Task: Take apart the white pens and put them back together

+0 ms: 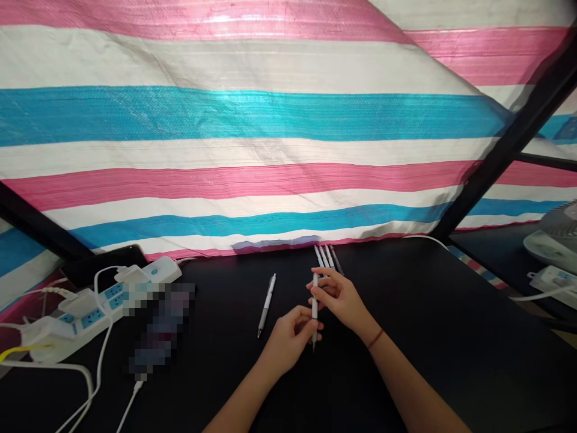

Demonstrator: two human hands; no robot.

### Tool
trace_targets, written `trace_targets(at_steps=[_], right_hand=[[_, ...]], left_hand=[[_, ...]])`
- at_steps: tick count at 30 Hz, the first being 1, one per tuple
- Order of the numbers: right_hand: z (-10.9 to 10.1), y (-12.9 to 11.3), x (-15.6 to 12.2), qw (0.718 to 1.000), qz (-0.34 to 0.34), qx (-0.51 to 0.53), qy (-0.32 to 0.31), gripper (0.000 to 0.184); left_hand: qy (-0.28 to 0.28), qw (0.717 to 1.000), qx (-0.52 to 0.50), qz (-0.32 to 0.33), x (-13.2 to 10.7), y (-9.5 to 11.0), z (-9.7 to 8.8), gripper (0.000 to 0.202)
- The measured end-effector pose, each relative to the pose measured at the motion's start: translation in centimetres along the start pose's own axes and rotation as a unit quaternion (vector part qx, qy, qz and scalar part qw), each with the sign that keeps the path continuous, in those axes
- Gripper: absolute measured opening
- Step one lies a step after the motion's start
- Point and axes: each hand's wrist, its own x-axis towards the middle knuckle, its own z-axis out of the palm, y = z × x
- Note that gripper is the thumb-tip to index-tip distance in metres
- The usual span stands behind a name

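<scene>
Between my two hands a white pen (314,308) is held upright in the picture, its dark tip pointing toward me. My left hand (291,337) pinches it near the tip end. Higher on the barrel, my right hand (338,296) grips it with thumb and fingers; a thin reddish band circles that wrist. To the left, apart from both hands, a second white pen with a grey grip (267,305) lies on the black table (225,385). Several more pens (328,257) lie side by side just beyond my right hand, their lower ends hidden by it.
At the left lies a white power strip (103,310) with plugs and cables. Next to it, a pixelated phone-like object (162,331) has a white cable (130,403) attached. A striped tarp (270,120) hangs behind the table. Black frame bars (487,162) slant on both sides; a fan (552,240) stands far right.
</scene>
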Motion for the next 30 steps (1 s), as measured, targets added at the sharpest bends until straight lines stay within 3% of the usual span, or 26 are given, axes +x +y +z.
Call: trace_targets(at_steps=[11,16,20,23,27,30], right_hand=[[0.0,0.0,0.0,1.000,-0.004,-0.003,-0.006,0.038],[0.2,0.0,0.0,1.000,0.003,0.002,0.020,0.057],[0.3,-0.1,-0.1,1.000,0.003,-0.003,0.010,0.038],[0.0,-0.1,-0.1,1.000,-0.004,-0.002,-0.001,0.040],[-0.2,-0.1,-0.1,0.999,-0.021,-0.044,-0.004,0.051],[0.4,-0.2,-0.5,0.983,-0.043,-0.174,-0.050,0.037]], left_hand=[[-0.005,1.000,0.015,-0.001,0.0,0.3,0.0,0.021],[-0.003,1.000,0.007,-0.001,0.0,0.2,-0.2,0.023],[-0.001,1.000,0.015,0.001,-0.1,0.0,0.0,0.023],[0.009,1.000,0.006,0.009,-0.1,0.0,0.0,0.024],[0.103,0.994,-0.021,0.039,0.2,0.1,-0.6,0.026],[0.186,0.979,-0.065,0.056,0.5,0.1,-1.5,0.026]])
